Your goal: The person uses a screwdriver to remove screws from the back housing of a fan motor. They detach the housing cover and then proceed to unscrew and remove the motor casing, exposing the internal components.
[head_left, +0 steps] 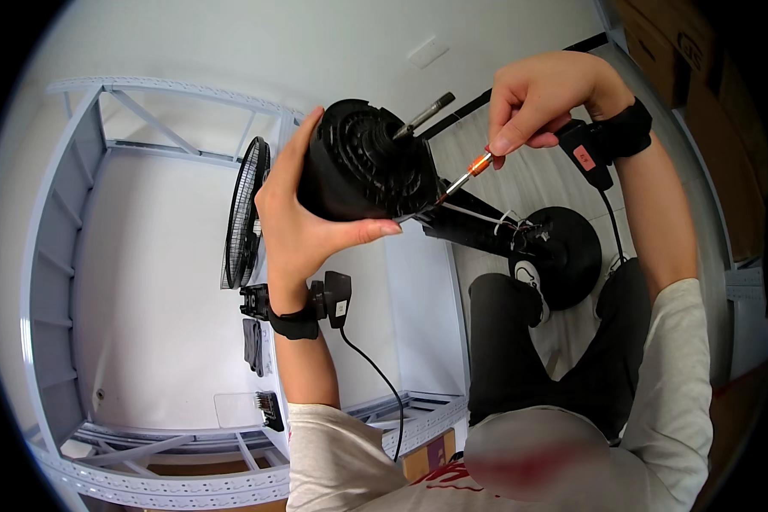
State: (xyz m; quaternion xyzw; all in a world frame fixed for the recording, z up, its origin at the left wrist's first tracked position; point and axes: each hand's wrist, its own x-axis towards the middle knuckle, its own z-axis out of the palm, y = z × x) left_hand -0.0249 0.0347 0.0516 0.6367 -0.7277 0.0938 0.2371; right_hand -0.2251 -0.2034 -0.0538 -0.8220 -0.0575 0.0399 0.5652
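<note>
My left hand [294, 222] is wrapped around the black motor housing [337, 175] of a standing fan, thumb along its lower side. A metal shaft [425, 116] sticks out from the housing's ribbed face. In my right hand [546, 98], a screwdriver [480, 164] with an orange handle is pinched between thumb and fingers. Its tip meets the lower right edge of the housing; the exact contact point is too small to make out. From there the black stand [478, 232] runs down to a round base [582, 286] on the floor, with loose pale wires [510, 222] along it.
On the left stands a white metal shelf [171, 282]. A round black fan grille [246, 218], a dark folded item [253, 346] and a small bit set [270, 411] are along its right side. Cardboard boxes [730, 162] line the right. My feet flank the base.
</note>
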